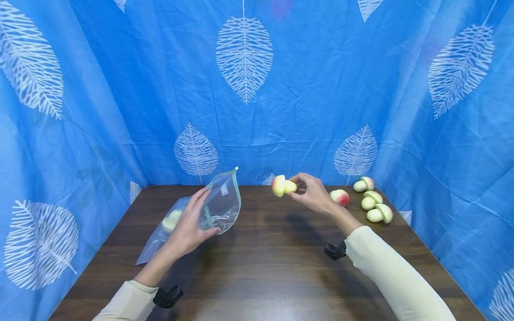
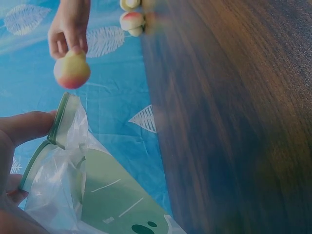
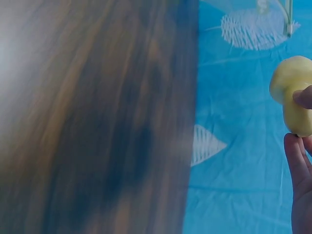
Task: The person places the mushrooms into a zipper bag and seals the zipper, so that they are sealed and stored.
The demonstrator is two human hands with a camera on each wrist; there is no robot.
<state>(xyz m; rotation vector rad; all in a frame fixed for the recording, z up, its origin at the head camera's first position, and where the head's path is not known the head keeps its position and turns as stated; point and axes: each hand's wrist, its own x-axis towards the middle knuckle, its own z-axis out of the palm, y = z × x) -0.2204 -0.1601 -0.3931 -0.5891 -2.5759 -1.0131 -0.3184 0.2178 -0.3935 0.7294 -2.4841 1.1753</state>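
In the head view, the left hand (image 1: 188,232) grips the clear zip bag (image 1: 225,194) at its mouth, thumb and fingers set well apart so that the mouth gapes to the right. The bag's body lies over the left part of the table (image 1: 257,272), with a pale toy mushroom (image 1: 172,220) inside. The right hand (image 1: 315,195) pinches another mushroom (image 1: 283,186) by its stem, in the air between the bag and four loose mushrooms (image 1: 371,200) at the table's right. Judged by this layout, the bagging is at an early stage: at least one piece is in, one is in hand, and four lie outside.

In the left wrist view, the held mushroom hangs cap-first just beyond the bag's green rim, apart from it; the left fingers hold that rim.

In the right wrist view, thumb and fingers close narrowly on the stem, partly cut off by the frame.
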